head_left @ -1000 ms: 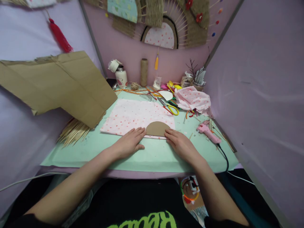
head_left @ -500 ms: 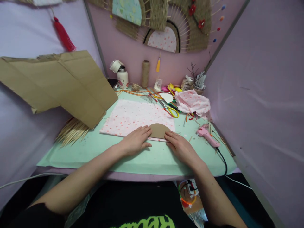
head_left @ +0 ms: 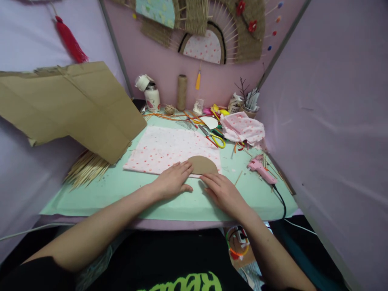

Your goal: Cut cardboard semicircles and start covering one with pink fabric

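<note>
A brown cardboard half-circle (head_left: pixel 203 165) lies on the front right part of a white cloth with pink dots (head_left: pixel 157 147), its straight side close to the cloth's near edge. My left hand (head_left: pixel 174 178) rests flat, fingertips on the half-circle's left end and palm across the cloth edge, thumb out on the table. Along the straight side, my right hand (head_left: pixel 222 192) has its fingertips at the near edge of the cloth, fingers stretched out. Neither hand grips anything. The fingers partly cover the half-circle's lower left corner.
Scissors (head_left: pixel 216 139) lie behind the cloth, near a crumpled dotted cloth (head_left: pixel 244 128). On the right is a pink glue gun (head_left: pixel 262 169) with a black cord. A large cardboard sheet (head_left: pixel 91 109) leans at the left over thin sticks (head_left: pixel 87 167). A twine spool (head_left: pixel 182 93) stands at the back.
My right hand has slid left, from the half-circle's right end to the middle of its straight side. My left hand stays in place on the cardboard. The whole view has shifted slightly.
</note>
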Available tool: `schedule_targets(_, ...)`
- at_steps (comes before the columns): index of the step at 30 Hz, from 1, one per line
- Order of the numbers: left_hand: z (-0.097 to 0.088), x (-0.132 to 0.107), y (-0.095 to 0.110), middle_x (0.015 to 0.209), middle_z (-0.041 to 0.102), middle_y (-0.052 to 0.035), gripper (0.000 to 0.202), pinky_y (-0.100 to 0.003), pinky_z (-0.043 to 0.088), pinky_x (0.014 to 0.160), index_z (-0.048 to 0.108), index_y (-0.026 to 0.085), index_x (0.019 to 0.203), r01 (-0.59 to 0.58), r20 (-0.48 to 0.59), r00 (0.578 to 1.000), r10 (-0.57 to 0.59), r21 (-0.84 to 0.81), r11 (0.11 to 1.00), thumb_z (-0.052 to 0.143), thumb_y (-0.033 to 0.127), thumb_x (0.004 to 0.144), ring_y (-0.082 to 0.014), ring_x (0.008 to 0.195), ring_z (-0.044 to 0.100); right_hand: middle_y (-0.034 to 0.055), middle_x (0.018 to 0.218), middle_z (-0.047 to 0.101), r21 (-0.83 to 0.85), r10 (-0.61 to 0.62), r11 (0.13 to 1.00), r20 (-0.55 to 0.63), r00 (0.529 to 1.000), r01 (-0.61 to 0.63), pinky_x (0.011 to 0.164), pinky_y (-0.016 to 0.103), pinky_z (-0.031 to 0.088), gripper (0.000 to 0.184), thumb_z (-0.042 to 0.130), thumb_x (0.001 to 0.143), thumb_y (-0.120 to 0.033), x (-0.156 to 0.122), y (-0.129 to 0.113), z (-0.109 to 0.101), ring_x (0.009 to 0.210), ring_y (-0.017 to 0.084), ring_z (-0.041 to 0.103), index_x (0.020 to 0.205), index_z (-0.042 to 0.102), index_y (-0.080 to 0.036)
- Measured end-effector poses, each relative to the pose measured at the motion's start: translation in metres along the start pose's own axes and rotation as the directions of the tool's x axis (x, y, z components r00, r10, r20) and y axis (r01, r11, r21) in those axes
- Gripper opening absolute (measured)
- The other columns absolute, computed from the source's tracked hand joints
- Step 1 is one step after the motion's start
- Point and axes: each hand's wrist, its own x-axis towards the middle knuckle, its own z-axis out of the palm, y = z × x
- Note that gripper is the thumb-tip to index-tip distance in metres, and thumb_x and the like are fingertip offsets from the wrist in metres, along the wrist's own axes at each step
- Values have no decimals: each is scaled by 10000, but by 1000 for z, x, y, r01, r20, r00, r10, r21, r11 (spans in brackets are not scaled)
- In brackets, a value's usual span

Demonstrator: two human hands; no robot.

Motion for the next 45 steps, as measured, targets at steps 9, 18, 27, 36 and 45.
schedule_targets(9,-4,0,1,1552,334,-170,746,-406,181,1155,352,121,1460,-16,-7,1000,16,16,1000,419,629,917,-273,1443,283,126,1191,658,-4,36,999,59,998,-36,940,429,491,317,577,905,-185,1,-2,3,1067,252,583,1220,595,-151)
schedule_targets(18,-1,-10,32,1389,546,-141,507,-382,355,1025,458,134,1370,-137,-107,985,137,8,991,446,448,972,-265,1281,483,87,1140,670,-104,117,988,54,992,-111,1108,514,294,281,568,923,-251,5,-7,9,1083,251,560,1198,610,-212)
schedule_targets(27,0,-30,24,1409,544,-121,469,-392,336,1007,512,157,1334,-95,-91,990,103,89,991,411,454,986,-265,1301,464,69,1120,684,-158,203,968,31,979,-196,1114,530,247,200,594,914,-272,-13,3,0,1049,248,578,1099,640,-213)
schedule_targets(36,-2,-59,7,1360,593,-104,436,-402,356,1000,552,167,1295,-7,-138,990,20,92,996,381,439,999,-249,1253,515,76,1105,704,-192,240,950,-46,970,-244,1084,538,273,196,547,936,-305,-37,19,-5,1029,261,590,1065,664,-215)
schedule_targets(45,-14,-32,-27,1393,561,-131,445,-408,368,1093,579,126,1285,91,-239,967,-90,-7,996,314,360,1014,-246,1343,454,97,1090,706,-195,180,959,-145,973,-207,1069,538,307,240,510,955,-338,-26,22,-23,1030,268,605,1049,678,-195)
